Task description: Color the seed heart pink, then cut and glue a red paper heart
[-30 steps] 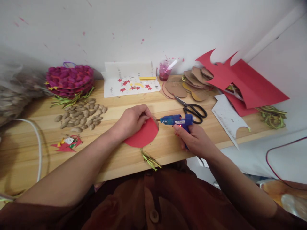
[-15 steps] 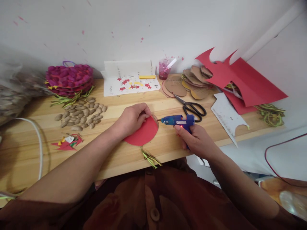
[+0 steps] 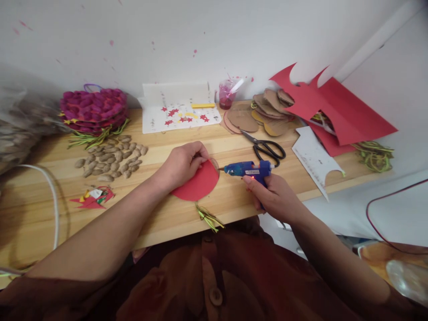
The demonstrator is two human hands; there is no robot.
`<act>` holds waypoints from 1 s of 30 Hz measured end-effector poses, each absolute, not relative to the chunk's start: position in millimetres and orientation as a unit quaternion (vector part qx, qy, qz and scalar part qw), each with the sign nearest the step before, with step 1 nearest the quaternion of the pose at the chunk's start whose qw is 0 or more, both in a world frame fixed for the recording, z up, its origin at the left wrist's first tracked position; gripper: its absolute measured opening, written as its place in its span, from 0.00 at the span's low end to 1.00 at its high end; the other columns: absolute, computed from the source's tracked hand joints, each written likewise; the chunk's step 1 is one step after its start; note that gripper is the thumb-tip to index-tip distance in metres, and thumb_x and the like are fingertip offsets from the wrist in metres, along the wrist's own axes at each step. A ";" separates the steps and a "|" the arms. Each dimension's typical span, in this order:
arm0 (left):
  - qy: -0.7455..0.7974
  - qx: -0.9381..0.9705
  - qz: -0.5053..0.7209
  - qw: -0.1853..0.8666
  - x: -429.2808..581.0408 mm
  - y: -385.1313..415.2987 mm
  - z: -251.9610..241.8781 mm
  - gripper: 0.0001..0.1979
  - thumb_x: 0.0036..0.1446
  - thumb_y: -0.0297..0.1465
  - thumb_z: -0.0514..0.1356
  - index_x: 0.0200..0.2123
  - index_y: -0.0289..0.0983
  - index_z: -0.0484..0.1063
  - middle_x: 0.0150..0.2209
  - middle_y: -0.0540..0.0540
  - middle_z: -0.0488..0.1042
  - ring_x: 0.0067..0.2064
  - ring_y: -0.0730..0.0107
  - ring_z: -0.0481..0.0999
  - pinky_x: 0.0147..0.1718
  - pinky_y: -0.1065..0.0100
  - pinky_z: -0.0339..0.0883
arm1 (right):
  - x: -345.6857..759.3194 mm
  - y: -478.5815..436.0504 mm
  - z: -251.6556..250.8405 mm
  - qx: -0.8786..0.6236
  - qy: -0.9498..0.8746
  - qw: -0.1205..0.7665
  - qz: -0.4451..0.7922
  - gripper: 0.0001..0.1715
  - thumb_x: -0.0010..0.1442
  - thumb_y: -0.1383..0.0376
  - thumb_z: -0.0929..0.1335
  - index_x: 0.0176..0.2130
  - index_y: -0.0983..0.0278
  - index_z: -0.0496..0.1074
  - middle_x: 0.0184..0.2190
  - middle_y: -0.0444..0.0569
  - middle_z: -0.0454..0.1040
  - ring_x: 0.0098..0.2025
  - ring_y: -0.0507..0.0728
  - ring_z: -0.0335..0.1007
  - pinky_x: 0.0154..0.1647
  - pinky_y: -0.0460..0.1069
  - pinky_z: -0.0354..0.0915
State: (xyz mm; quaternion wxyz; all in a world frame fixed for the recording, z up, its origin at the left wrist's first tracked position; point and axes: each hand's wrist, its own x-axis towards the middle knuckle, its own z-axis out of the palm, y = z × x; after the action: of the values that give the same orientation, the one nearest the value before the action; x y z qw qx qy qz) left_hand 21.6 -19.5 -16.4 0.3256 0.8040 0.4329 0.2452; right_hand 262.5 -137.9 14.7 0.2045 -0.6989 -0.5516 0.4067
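My left hand [image 3: 187, 162] pinches the upper edge of a round piece of red paper [image 3: 198, 183], with the edge bent up so a brown cardboard backing [image 3: 213, 164] shows at its right rim. Wrapped in my right hand [image 3: 276, 196] is a blue hot glue gun [image 3: 249, 169], its small light glowing. The gun's nozzle points left and lies at the right rim of the disc, by the cardboard. A green and brown string tassel [image 3: 210, 218] hangs out from the disc's lower edge onto the table.
Black-handled scissors [image 3: 269, 149] lie behind the glue gun. Peanuts [image 3: 113, 156] are spread at left, near a purple peanut-covered ornament [image 3: 95, 109]. Paper stars lie on a white sheet [image 3: 154, 120], beside a cup of red liquid [image 3: 227, 96]. Cardboard discs [image 3: 244, 120] and red paper [image 3: 357, 116] sit at right.
The whole view has shifted slightly. Both hands keep their holds, and the glue gun's nozzle stays by the disc's right rim.
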 end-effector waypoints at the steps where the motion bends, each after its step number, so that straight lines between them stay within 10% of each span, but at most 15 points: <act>1: 0.434 0.805 0.245 0.324 21.5 -19.5 -16.2 0.05 0.58 0.28 0.56 0.34 0.39 0.72 0.31 0.49 0.79 0.34 0.65 0.77 0.38 0.64 0.69 | 262.2 -138.3 15.1 -0.699 -0.551 0.203 0.407 0.30 0.67 0.43 0.63 0.24 0.60 0.64 0.14 0.44 0.67 0.18 0.55 0.69 0.21 0.49 0.63; 30: 0.433 0.808 0.243 0.317 22.7 -19.0 -14.2 0.05 0.57 0.28 0.56 0.35 0.39 0.72 0.30 0.49 0.78 0.32 0.66 0.76 0.37 0.64 0.68 | 261.4 -151.3 21.6 -0.683 -0.589 0.169 0.397 0.32 0.68 0.45 0.62 0.20 0.60 0.63 0.13 0.45 0.68 0.18 0.53 0.66 0.21 0.48 0.56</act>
State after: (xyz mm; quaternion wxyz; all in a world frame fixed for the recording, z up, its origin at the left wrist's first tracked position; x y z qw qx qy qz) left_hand 22.7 -19.0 -14.2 0.3166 0.8081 0.4334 0.2426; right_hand 261.4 -151.3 21.6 0.1692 -0.6833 -0.5888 0.3973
